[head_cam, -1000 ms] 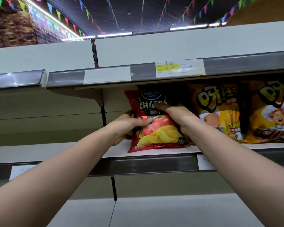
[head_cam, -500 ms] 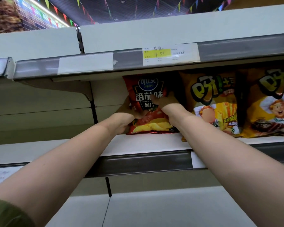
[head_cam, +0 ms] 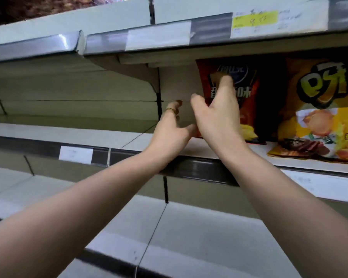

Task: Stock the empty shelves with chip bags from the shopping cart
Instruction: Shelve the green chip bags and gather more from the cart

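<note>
Plainly, the red bag (head_cam: pixel 248 109) stood upright on the middle shelf (head_cam: pixel 129 139), far back under the shelf above, with its right edge just beside a yellow bag (head_cam: pixel 319 109). To its left the shelf lay bare.

Such a bag would be light and puffed with air, its film slick and quick to crumple, and the chips inside brittle. It probably would not bear a squeeze across the belly. The safer hold would be the flat crimped seam at top or bottom, or two flat palms on its side edges. Being light and tall, it could tip forward at a slight nudge.

The right hand (head_cam: pixel 219 117) was in front of the bag's face, loosely spread and about half open. Its fingers (head_cam: pixel 225 83) reached up to the printed logo and the thumb stood apart at the bag's left edge. They seemed to touch the film rather than pinch it, though blur made the contact hard to judge. Nothing was held in that hand.

The left hand (head_cam: pixel 170 133) was lower and just left of the bag, also relaxed and holding nothing. It wore a ring (head_cam: pixel 170 109), and its thumb lay near the bag's lower left corner. Whether it touched I could not tell.

The cart was out of view.
</note>
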`<move>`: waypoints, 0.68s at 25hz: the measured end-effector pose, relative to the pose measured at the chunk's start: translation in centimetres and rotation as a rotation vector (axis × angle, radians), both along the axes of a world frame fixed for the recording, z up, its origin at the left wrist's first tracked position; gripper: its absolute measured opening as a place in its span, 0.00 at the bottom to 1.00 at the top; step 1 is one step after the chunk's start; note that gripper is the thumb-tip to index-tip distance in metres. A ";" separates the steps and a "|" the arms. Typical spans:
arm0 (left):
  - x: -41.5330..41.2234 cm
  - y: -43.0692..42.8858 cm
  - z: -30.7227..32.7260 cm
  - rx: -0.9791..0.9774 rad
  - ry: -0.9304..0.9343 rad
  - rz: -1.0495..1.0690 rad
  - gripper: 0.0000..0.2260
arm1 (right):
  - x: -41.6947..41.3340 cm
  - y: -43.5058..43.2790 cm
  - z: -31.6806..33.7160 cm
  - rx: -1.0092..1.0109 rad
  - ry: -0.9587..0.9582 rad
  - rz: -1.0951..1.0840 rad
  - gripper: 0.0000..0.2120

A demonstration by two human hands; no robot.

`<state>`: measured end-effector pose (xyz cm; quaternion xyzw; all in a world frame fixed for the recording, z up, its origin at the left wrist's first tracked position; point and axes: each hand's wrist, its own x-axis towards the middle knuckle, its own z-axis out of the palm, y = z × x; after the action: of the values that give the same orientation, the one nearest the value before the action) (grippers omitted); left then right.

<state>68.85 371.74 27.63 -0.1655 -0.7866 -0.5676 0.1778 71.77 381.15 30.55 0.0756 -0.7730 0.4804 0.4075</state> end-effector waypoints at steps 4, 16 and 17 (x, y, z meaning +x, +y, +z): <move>2.8 -4.8 -1.9 0.006 0.010 0.141 0.29 | 0.0 -4.1 -1.5 -0.039 -0.003 0.227 0.22; 16.3 -23.3 -8.1 0.136 -0.201 0.551 0.23 | 6.7 -23.4 -7.9 -0.070 -0.196 0.834 0.20; 17.5 -25.2 -9.0 0.155 -0.228 0.595 0.23 | 7.6 -25.4 -8.9 -0.055 -0.223 0.875 0.20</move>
<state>86.35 346.58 18.64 0.1499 -0.7698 -0.5639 0.2588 79.37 355.78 21.68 0.3323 -0.6945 0.6329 0.0819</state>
